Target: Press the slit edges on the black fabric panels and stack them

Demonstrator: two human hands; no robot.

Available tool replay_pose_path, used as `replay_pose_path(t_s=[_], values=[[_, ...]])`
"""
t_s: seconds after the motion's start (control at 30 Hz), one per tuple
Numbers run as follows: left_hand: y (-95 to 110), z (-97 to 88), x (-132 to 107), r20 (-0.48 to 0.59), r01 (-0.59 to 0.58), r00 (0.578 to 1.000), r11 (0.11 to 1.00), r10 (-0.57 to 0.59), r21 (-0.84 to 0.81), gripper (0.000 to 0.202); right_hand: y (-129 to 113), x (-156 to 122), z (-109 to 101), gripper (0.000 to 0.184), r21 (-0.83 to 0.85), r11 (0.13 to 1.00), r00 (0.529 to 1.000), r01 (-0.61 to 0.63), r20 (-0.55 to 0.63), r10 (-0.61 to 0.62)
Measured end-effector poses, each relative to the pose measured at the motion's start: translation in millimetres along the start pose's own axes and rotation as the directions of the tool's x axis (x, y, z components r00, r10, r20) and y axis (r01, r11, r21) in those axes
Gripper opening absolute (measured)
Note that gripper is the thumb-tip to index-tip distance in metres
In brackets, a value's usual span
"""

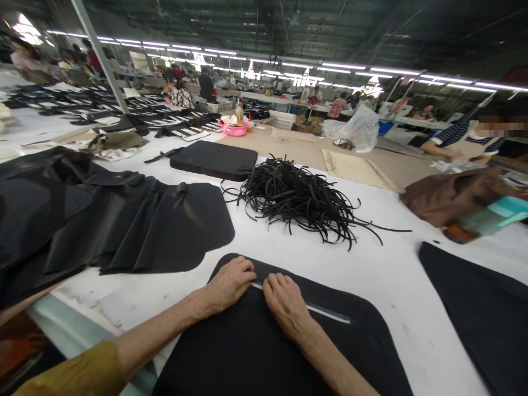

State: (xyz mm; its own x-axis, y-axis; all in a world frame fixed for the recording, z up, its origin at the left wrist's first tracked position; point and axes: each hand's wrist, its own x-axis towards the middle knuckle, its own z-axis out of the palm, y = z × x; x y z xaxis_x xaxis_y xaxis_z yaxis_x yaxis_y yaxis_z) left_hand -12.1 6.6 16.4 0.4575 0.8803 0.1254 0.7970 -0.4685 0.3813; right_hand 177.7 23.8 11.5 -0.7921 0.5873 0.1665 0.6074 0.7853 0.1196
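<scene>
A large black fabric panel (231,352) with rounded corners lies flat in front of me on the white tabletop. A narrow white strip (330,314) runs across it near the far edge, partly covered by my hands. My left hand (231,279) is closed, its curled fingers gripping the panel at the strip's left end. Close beside it, my right hand (286,302) is closed too, with bent fingers pressed together on the panel along the strip. The fingertips are partly hidden, so any small piece between them cannot be seen.
Beyond the panel lies a tangled heap of thin black strips (303,198), beside a stack of black pieces (212,159). Layered black sheets (165,228) spread at left. Another black panel (478,308), a teal-lidded container (495,214) and brown fabric (449,192) lie right. A co-worker (466,135) is beyond.
</scene>
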Motion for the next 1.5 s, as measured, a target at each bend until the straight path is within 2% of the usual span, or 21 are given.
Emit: replay_pose_path(t_s=[0.1, 0.2, 0.3, 0.4, 0.5, 0.6, 0.7, 0.87, 1.0, 1.2, 1.3, 1.4, 1.5], values=[[-4.0, 1.7, 2.7, 0.0, -0.038, 0.999, 0.999, 0.038, 0.027, 0.009, 7.8, 4.2, -2.8, 0.015, 0.118, 0.991, 0.998, -0.061, 0.037, 0.057], [-7.0, 6.0, 5.9, -0.016, -0.06, 0.998, 0.998, 0.06, 0.033, 0.015, 17.0, 8.2, -5.3, 0.013, 0.202, 0.972, 0.992, -0.119, 0.058, 0.109], [-9.0, 11.0, 7.4, -0.043, -0.037, 0.998, 0.999, 0.038, 0.013, 0.021, 21.5, 7.8, -7.2, 0.014, 0.266, 0.951, 0.988, -0.155, 0.067, 0.142], [-10.6, 14.9, 6.7, -0.077, -0.001, 0.997, 1.0, -0.002, -0.031, 0.013, 19.0, 4.0, -7.7, 0.014, 0.339, 0.914, 0.974, -0.223, 0.043, 0.221], [-10.8, 16.6, 6.1, -0.099, 0.031, 0.994, 0.996, -0.038, -0.078, 0.009, 14.4, -0.6, -5.2, 0.006, 0.297, 0.928, 0.972, -0.225, 0.002, 0.235], [-9.3, 16.3, 6.8, -0.112, 0.052, 0.992, 0.992, -0.065, -0.115, 0.006, 14.6, -7.8, -0.4, 0.009, 0.186, 0.961, 0.977, -0.205, -0.019, 0.213], [-8.3, 15.6, 8.1, -0.119, 0.065, 0.989, 0.987, -0.083, -0.146, 0.007, 21.9, -22.0, 3.1, 0.009, 0.171, 0.957, 0.97, -0.234, -0.022, 0.242], [-9.9, 16.0, 8.7, -0.081, 0.101, 0.989, 0.964, -0.124, -0.247, 0.01, 41.6, -54.5, 0.3, 0.013, 0.326, 0.868, 0.92, -0.376, 0.016, 0.392], [-7.2, 14.0, 10.6, -0.048, 0.13, 0.988, 0.956, -0.147, -0.262, 0.013, 52.3, -68.5, -6.1, 0.008, 0.435, 0.776, 0.873, -0.458, 0.057, 0.484], [-0.1, 6.7, 15.8, -0.067, 0.199, 0.976, 0.974, -0.207, -0.106, 0.013, 56.9, -70.0, -7.5, 0.012, 0.502, 0.687, 0.83, -0.525, 0.122, 0.545], [2.4, 5.2, 15.5, -0.07, 0.213, 0.973, 0.973, -0.219, -0.084, 0.015, 56.4, -69.0, -6.4, 0.015, 0.465, 0.698, 0.824, -0.545, 0.143, 0.548], [8.2, 5.4, 15.3, -0.063, 0.282, 0.957, 0.959, -0.284, -0.043, 0.018, 55.1, -66.3, -6.6, 0.017, 0.384, 0.729, 0.818, -0.567, 0.159, 0.552], [15.7, 6.8, 18.4, -0.078, 0.372, 0.926, 0.928, -0.369, 0.017, 0.02, 54.8, -61.2, -7.3, 0.017, 0.301, 0.723, 0.783, -0.621, 0.219, 0.582]])
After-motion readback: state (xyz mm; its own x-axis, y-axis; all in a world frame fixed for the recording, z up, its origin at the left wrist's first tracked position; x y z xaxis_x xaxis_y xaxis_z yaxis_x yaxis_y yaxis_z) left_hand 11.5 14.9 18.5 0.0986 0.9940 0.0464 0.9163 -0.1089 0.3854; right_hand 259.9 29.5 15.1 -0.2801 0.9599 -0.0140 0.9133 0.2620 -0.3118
